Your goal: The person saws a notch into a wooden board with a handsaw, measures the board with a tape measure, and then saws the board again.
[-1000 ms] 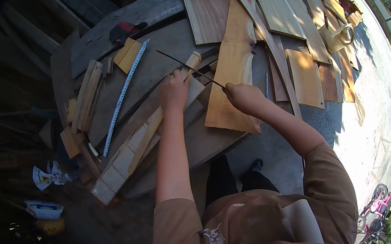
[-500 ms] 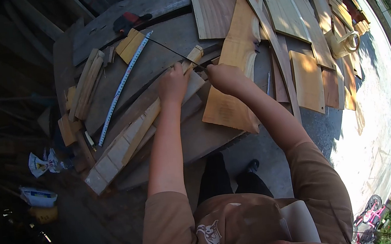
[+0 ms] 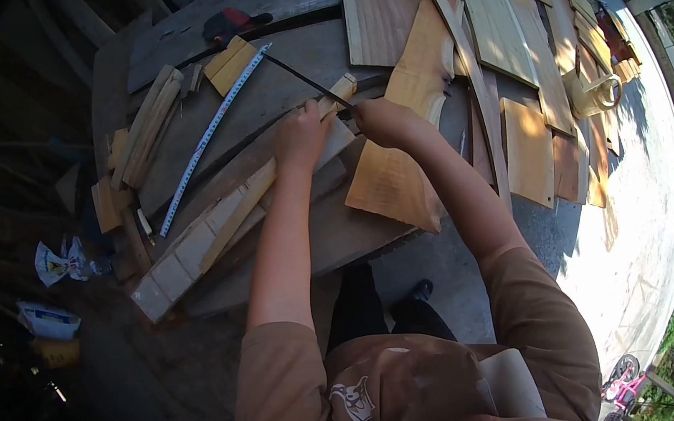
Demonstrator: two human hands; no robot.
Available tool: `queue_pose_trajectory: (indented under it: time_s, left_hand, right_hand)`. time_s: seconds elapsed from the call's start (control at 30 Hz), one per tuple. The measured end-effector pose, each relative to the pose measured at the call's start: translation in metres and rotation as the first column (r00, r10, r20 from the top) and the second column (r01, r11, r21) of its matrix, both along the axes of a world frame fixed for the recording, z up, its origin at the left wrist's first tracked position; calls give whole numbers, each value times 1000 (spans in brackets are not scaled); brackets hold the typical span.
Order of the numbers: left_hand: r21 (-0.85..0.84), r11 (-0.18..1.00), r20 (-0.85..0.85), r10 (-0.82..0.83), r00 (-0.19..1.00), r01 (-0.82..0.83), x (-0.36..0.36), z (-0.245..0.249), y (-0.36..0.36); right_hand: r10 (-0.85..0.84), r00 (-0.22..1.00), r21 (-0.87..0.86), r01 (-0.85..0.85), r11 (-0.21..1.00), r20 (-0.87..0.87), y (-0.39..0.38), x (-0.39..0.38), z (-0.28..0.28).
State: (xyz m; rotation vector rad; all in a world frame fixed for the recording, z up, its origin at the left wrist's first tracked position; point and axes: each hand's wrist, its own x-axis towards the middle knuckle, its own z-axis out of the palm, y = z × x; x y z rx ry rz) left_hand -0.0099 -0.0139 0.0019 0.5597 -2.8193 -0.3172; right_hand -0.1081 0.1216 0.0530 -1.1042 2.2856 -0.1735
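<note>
Pinning the wood strip (image 3: 213,230) to the desk (image 3: 272,92) with the left hand (image 3: 303,136), fingers curled over its far end against sliding. Just right of that end, right hand (image 3: 381,121) fisted around a thin blade (image 3: 299,76) crossing the strip. Beyond the strip, tape measure (image 3: 210,135) alongside.

A measuring tape (image 3: 213,137) lies near wooden slats (image 3: 145,126).

pale raw wood strip (image 3: 228,215), thin dark metal blade (image 3: 304,80), rough grey weathered bench planks (image 3: 261,5)
</note>
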Motion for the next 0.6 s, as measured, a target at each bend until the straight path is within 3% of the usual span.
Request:
queue_pose_trajectory:
  time_s: [0.07, 0.27, 0.37, 0.5, 0.6]
  left_hand:
    - [13, 1000, 3, 1, 1000, -1, 0, 0, 0]
    - [28, 1000, 8, 12, 1000, -12, 1, 3, 2]
    - [8, 1000, -33, 14, 999, -14, 0, -1, 1]
    - [4, 1000, 0, 13, 1000, -13, -1, -1, 1]
    - [0, 1000, -24, -12, 1000, 12, 3, -5, 2]
  right_hand:
    - [-34, 999, -67, 31, 997, -42, -2, 1, -11]
    - [-212, 977, 143, 214, 966, -27, 97, 44, 43]
    - [-148, 987, 122, 154, 980, -60, 89, 40, 44]
    - [-102, 992, -34, 99, 994, -74, 12, 11, 5]
    - [-84, 996, -48, 84, 995, -4, -18, 4, -8]
